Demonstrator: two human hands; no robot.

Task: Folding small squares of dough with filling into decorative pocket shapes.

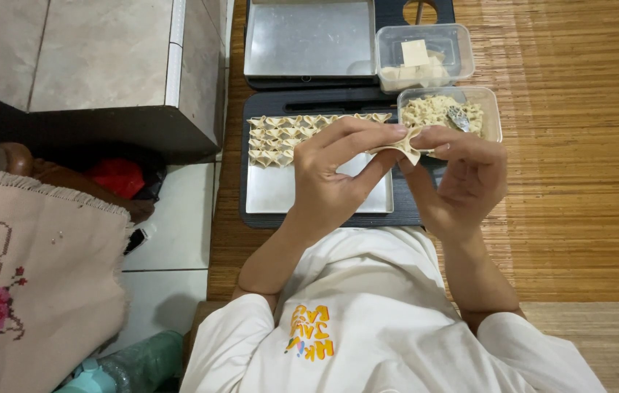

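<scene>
both hands, left hand [331, 178] and right hand [462, 175], pinched together on a dumpling wrapper [400, 145] at frame centre, mid-fold above the metal tray [280, 191]; next likely calls for sealing edges, then setting it beside the folded rows [284, 135].

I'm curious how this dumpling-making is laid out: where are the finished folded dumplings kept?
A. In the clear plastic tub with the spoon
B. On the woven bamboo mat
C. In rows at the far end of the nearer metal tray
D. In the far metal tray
C: the small pale folded dumplings lie in neat rows at the far end of the nearer rectangular metal tray, just beyond the left hand.
</scene>
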